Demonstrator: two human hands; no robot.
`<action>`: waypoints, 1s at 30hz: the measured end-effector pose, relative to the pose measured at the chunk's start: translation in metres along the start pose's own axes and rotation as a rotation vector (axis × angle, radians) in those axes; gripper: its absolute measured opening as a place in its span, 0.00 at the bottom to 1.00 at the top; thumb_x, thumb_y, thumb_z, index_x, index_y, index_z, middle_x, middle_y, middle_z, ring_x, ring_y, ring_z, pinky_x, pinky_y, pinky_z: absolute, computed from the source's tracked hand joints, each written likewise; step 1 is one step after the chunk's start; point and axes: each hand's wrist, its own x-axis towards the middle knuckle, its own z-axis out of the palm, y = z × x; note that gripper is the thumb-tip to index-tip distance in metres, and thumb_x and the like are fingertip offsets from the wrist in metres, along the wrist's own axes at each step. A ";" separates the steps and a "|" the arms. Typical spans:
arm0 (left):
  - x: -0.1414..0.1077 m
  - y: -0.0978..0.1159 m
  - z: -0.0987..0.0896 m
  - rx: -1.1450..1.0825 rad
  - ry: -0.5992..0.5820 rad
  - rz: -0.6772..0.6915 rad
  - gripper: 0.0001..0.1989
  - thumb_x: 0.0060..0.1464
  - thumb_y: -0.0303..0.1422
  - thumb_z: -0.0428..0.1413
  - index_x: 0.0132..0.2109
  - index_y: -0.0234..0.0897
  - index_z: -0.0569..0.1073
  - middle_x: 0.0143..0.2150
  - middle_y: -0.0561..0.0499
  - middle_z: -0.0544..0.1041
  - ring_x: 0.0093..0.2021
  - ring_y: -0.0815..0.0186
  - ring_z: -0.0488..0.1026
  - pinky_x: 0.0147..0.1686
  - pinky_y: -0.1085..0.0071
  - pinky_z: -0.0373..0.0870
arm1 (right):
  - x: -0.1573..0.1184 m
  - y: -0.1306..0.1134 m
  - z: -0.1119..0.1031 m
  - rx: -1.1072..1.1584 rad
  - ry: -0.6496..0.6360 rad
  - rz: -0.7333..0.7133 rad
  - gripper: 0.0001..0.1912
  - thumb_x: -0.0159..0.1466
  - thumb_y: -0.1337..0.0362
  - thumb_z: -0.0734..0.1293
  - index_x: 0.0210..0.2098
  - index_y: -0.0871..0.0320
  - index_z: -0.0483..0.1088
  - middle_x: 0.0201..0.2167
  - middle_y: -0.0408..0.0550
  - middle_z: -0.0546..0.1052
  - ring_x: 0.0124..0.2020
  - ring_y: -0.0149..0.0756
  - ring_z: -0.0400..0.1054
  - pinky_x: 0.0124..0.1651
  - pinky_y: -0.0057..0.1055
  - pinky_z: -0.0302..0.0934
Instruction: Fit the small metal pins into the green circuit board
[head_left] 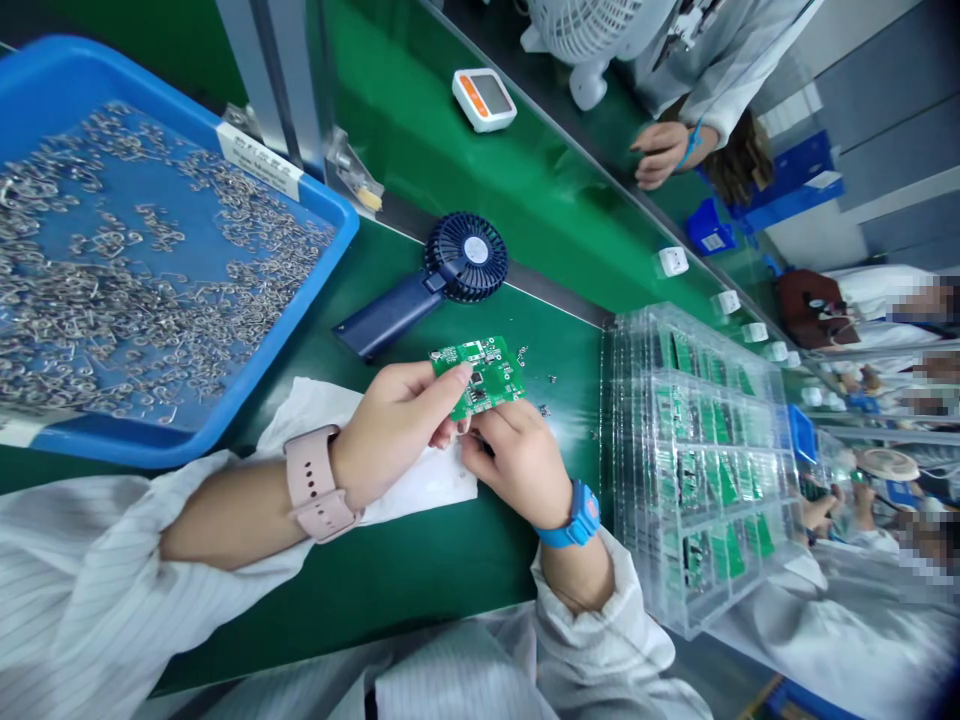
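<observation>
A green circuit board (491, 378) with small components is held above the green bench, in front of a dark blue handheld fan (405, 300). My left hand (401, 415), wearing a pink watch, grips the board's left side with the thumb on top. My right hand (521, 455), with a blue band at the wrist, is at the board's lower edge; its fingers are bent and their tips are partly hidden under the board, so anything small between them cannot be made out. A white cloth (442, 478) lies beneath both hands. Several tiny metal parts (544, 410) are scattered right of the board.
At the left is a blue tray (341, 215) of small bent metal pieces. Clear stacked trays (697, 510) with green boards stand at the right. A white-orange device (484, 100) lies beyond the metal rail. Another person's hand (664, 152) is at the upper right.
</observation>
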 end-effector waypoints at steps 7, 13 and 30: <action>0.001 0.000 0.000 0.004 -0.008 -0.003 0.21 0.57 0.37 0.55 0.18 0.36 0.64 0.13 0.57 0.66 0.15 0.75 0.63 0.17 0.78 0.61 | 0.001 -0.002 0.002 -0.033 0.008 0.008 0.06 0.63 0.68 0.63 0.31 0.58 0.71 0.24 0.45 0.70 0.31 0.36 0.62 0.37 0.33 0.59; 0.001 0.000 0.000 0.012 -0.010 0.001 0.21 0.58 0.36 0.54 0.18 0.37 0.63 0.13 0.57 0.65 0.16 0.74 0.63 0.18 0.77 0.61 | 0.000 -0.001 0.002 -0.038 -0.013 0.013 0.07 0.64 0.68 0.62 0.32 0.58 0.71 0.24 0.46 0.69 0.31 0.37 0.62 0.37 0.33 0.59; 0.001 0.000 0.001 0.058 0.000 0.008 0.22 0.57 0.38 0.54 0.18 0.37 0.62 0.13 0.57 0.64 0.16 0.74 0.63 0.19 0.77 0.61 | 0.000 -0.001 0.002 -0.071 -0.028 0.003 0.07 0.64 0.67 0.62 0.34 0.57 0.72 0.25 0.46 0.69 0.31 0.38 0.62 0.37 0.34 0.59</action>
